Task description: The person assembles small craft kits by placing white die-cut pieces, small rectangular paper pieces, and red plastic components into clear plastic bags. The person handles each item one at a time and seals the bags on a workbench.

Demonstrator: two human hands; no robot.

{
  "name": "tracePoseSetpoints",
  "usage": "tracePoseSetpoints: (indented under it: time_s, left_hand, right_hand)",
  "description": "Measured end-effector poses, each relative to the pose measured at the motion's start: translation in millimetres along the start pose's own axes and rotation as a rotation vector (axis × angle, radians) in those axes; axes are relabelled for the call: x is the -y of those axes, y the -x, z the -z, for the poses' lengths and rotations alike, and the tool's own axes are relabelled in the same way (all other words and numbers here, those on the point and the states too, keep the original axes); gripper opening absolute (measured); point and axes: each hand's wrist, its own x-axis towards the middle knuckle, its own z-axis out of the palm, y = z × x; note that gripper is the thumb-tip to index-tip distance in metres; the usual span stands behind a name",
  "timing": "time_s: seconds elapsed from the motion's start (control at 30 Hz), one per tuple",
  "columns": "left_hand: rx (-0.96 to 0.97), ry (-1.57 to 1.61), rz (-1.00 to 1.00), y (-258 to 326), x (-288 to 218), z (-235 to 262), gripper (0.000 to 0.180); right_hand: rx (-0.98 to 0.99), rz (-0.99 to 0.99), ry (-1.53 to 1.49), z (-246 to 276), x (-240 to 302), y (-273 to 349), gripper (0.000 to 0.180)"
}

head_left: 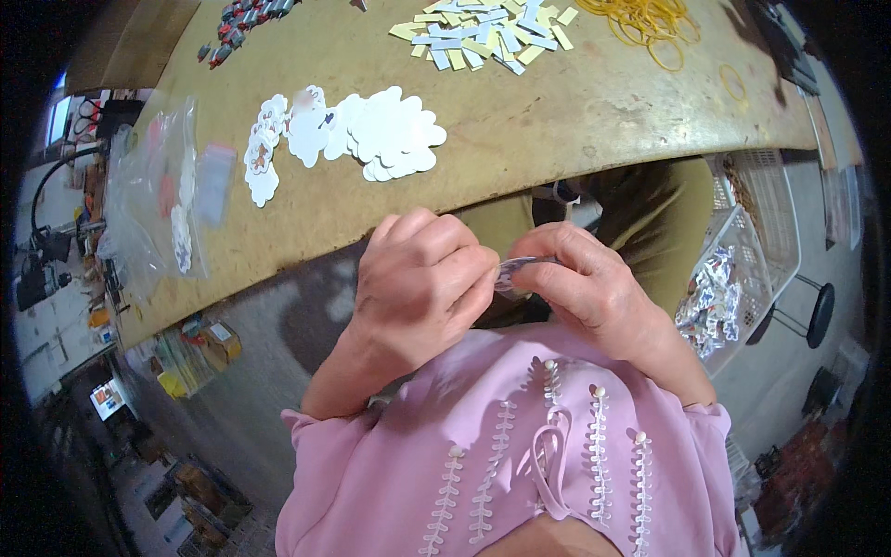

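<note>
Just in front of my chest, both hands meet over a small printed die-cut card point(506, 273), seen nearly edge-on. My right hand point(583, 286) grips it between thumb and bent fingers. The fingers of my left hand point(419, 278) are closed and pinch at the card's left edge; whether a smaller piece is between them is hidden. On the table beyond, a pile of white cloud-shaped cards point(392, 130) lies mostly blank side up. To its left, a row of similar cards point(263, 153) overlaps, some showing printed pictures.
The worn yellowish table point(557, 121) holds yellow and white strips point(487, 35), yellow rubber bands point(650, 28), small grey-and-red parts point(243, 26) and clear plastic bags point(153, 195). A white plastic basket point(784, 218) at the right holds wrapped silvery pieces point(713, 302). A black stool point(820, 316) stands beyond it.
</note>
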Motion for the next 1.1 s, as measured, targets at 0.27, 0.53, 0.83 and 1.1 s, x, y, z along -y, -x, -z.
tracePoseSetpoints:
  time_s: [0.27, 0.53, 0.83, 1.1]
  left_hand:
    - [-0.26, 0.284, -0.123, 3.5, 14.2, -34.4, 0.048]
    - [0.104, 0.904, 0.142, 9.5, 29.6, -28.8, 0.039]
    - [0.181, 0.668, 0.027, -10.1, 33.0, -25.1, 0.024]
    - [0.154, 0.676, -0.137, -16.2, 37.3, -27.6, 0.014]
  right_hand:
    - [-0.101, -0.006, -0.026, 7.8, -2.6, -8.6, 0.024]
    - [0.224, 0.004, -0.068, 25.7, -2.2, -15.6, 0.015]
    - [0.34, -0.035, -0.004, 33.7, -10.8, -17.7, 0.021]
    - [0.261, -0.105, -0.051, 25.8, -15.0, -11.8, 0.021]
